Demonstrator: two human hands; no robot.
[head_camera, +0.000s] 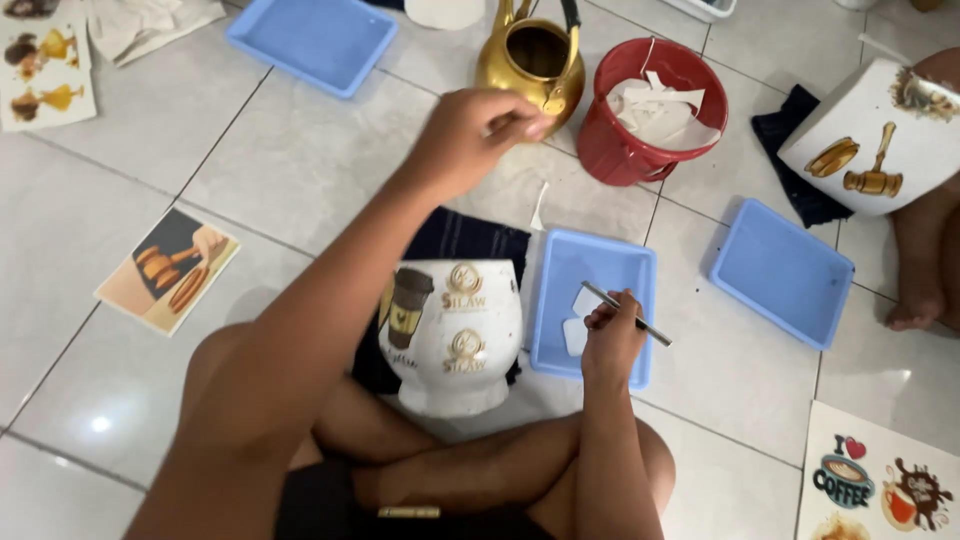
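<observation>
I sit cross-legged on a tiled floor with a white ceramic pot (455, 335) in front of me on a dark cloth (470, 240). The pot bears gold emblems and a coffee-cup decal. My right hand (612, 340) grips a thin metal tool (628, 314) over a blue tray (592, 270) that holds small white paper pieces (580, 318). My left hand (478, 135) is stretched forward with its fingers pinched together, right beside the rim of a gold kettle (535, 60). I see nothing between those fingers.
A red bucket (622, 150) holds white paper scraps. Two more blue trays lie at the back left (310, 40) and at the right (780, 270). Decal sheets lie at the left (168, 270) and bottom right (880, 480). Another person's foot (915, 300) and a white decorated pot (875, 140) are at the right.
</observation>
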